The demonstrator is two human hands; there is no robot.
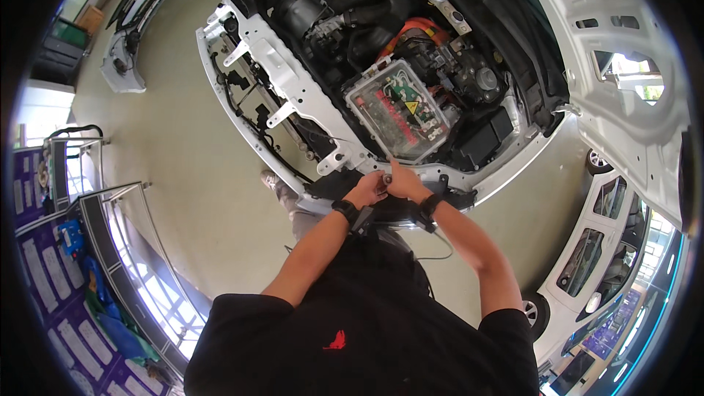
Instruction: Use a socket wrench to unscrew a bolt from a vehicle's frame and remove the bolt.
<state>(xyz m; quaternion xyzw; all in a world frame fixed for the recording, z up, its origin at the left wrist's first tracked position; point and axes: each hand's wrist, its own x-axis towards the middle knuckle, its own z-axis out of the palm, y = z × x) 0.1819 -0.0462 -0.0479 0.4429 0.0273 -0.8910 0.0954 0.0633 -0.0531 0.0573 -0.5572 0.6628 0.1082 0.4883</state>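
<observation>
My left hand and my right hand meet over the near edge of the open engine bay. Both are closed, fingertips together, around a small round metallic piece; its exact kind is too small to make out. Just beyond them sits a box with a clear cover, showing a green circuit board, red parts and a yellow warning triangle. Below the hands runs the white car body's edge. Each wrist wears a dark strap with a small device.
Orange cables, black hoses and a black box fill the bay. The raised white hood stands at right. A white car is parked behind it. Metal-framed stands are at left, and a detached bumper lies far left.
</observation>
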